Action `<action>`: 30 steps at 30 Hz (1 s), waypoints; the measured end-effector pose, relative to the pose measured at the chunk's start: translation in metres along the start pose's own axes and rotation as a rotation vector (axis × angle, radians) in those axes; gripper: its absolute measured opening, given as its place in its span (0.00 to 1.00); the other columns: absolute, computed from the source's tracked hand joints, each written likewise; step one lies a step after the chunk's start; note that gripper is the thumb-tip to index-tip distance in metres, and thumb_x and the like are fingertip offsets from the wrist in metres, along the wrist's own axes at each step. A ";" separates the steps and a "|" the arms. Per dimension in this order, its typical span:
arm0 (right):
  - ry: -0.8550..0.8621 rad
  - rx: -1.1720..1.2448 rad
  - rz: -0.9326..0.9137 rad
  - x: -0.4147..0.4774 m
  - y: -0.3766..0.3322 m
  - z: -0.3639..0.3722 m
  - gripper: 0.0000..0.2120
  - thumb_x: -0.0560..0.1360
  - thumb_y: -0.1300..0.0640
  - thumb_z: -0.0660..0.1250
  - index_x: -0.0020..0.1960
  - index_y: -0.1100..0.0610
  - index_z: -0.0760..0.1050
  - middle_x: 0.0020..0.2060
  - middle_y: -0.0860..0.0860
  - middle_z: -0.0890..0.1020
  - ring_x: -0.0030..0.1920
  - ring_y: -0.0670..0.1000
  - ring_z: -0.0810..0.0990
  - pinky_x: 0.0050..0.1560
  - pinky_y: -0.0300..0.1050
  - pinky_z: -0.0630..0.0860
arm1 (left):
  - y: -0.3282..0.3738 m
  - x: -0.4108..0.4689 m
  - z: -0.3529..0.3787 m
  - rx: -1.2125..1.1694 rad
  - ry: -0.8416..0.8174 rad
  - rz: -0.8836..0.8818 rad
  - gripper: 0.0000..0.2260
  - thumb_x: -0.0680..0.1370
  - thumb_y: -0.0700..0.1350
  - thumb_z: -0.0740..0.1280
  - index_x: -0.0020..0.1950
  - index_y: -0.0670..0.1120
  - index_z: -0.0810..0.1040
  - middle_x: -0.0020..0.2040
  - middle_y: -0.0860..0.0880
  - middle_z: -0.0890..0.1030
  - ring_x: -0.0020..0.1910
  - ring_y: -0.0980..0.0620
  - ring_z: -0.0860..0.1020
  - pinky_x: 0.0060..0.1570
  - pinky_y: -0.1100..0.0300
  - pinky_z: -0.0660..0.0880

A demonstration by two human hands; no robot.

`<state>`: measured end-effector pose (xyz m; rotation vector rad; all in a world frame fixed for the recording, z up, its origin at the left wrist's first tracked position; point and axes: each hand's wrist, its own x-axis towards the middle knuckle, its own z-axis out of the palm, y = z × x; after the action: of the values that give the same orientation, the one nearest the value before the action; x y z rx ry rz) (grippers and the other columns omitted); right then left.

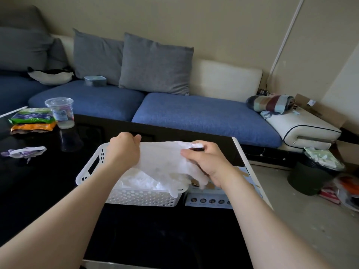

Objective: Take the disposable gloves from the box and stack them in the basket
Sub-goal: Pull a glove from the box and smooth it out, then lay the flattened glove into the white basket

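A thin, see-through disposable glove is stretched between both my hands above a white perforated plastic basket. My left hand grips the glove's left edge over the basket's far left corner. My right hand pinches its right end, fingers curled round the bunched film. Inside the basket lies a heap of more clear gloves; one hangs over the near right rim. The glove box, pale blue with round pictures on its front, stands just right of the basket, mostly hidden by my right wrist.
The basket and box sit on a black glossy table. At its left are a lidded clear plastic cup, snack packets and a purple-white wrapper. A blue sofa runs behind; a dark bin stands on the floor right.
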<state>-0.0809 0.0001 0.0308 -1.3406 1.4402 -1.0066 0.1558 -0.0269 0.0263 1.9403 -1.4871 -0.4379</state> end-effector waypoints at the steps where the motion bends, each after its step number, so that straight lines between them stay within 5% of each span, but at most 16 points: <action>1: 0.023 -0.016 -0.006 0.002 0.000 0.005 0.08 0.76 0.53 0.79 0.52 0.54 0.85 0.47 0.53 0.89 0.50 0.54 0.88 0.55 0.53 0.85 | -0.004 0.001 -0.002 0.061 -0.025 -0.020 0.19 0.88 0.52 0.58 0.49 0.38 0.78 0.39 0.41 0.78 0.36 0.42 0.79 0.40 0.48 0.81; 5: 0.110 -0.186 -0.083 0.008 -0.002 0.026 0.03 0.77 0.50 0.76 0.50 0.47 0.84 0.51 0.46 0.84 0.50 0.49 0.84 0.53 0.49 0.83 | -0.018 0.000 -0.009 0.236 -0.083 -0.061 0.10 0.88 0.43 0.57 0.61 0.40 0.75 0.42 0.45 0.74 0.46 0.40 0.84 0.49 0.45 0.84; 13: 0.196 -0.852 -0.295 0.021 0.009 0.055 0.18 0.78 0.50 0.73 0.66 0.48 0.75 0.51 0.46 0.81 0.53 0.50 0.79 0.52 0.50 0.79 | -0.040 0.004 -0.010 0.470 0.053 -0.043 0.07 0.86 0.47 0.62 0.57 0.44 0.70 0.49 0.44 0.77 0.46 0.42 0.75 0.40 0.49 0.69; 17: 0.073 -0.903 -0.364 0.017 0.004 0.055 0.22 0.78 0.46 0.69 0.70 0.47 0.76 0.62 0.49 0.76 0.62 0.54 0.75 0.62 0.52 0.75 | -0.038 0.006 -0.006 0.620 0.073 0.178 0.10 0.82 0.45 0.68 0.63 0.48 0.75 0.61 0.44 0.77 0.62 0.40 0.74 0.54 0.49 0.72; 20: -0.178 -0.921 -0.260 0.014 -0.002 0.056 0.33 0.76 0.36 0.68 0.78 0.45 0.69 0.68 0.49 0.71 0.67 0.54 0.74 0.66 0.57 0.76 | -0.034 0.006 0.001 0.439 -0.165 0.353 0.10 0.84 0.47 0.66 0.65 0.53 0.78 0.63 0.45 0.75 0.60 0.44 0.75 0.57 0.53 0.73; 24: -0.361 -1.010 -0.193 0.008 -0.007 0.053 0.41 0.73 0.26 0.70 0.80 0.46 0.68 0.73 0.48 0.72 0.71 0.54 0.73 0.69 0.57 0.75 | -0.032 0.003 0.012 0.456 -0.546 0.302 0.17 0.84 0.62 0.60 0.71 0.59 0.74 0.68 0.46 0.73 0.69 0.42 0.71 0.70 0.43 0.69; 27: -0.409 -1.174 -0.188 0.006 -0.006 0.052 0.40 0.74 0.30 0.72 0.79 0.49 0.69 0.74 0.50 0.73 0.72 0.58 0.73 0.70 0.57 0.73 | -0.033 0.002 0.015 0.514 -0.666 0.241 0.25 0.83 0.67 0.58 0.79 0.61 0.66 0.76 0.46 0.67 0.76 0.38 0.66 0.75 0.38 0.64; 30: -0.396 -1.329 -0.208 0.001 -0.010 0.059 0.29 0.76 0.32 0.71 0.67 0.52 0.77 0.60 0.52 0.80 0.62 0.58 0.78 0.58 0.53 0.74 | -0.031 0.001 0.016 0.511 -0.701 0.229 0.30 0.82 0.70 0.58 0.82 0.64 0.59 0.81 0.45 0.61 0.80 0.37 0.62 0.77 0.37 0.60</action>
<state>-0.0210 -0.0010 0.0250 -2.4499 1.6757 0.3010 0.1689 -0.0282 -0.0062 2.0544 -2.4374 -0.7383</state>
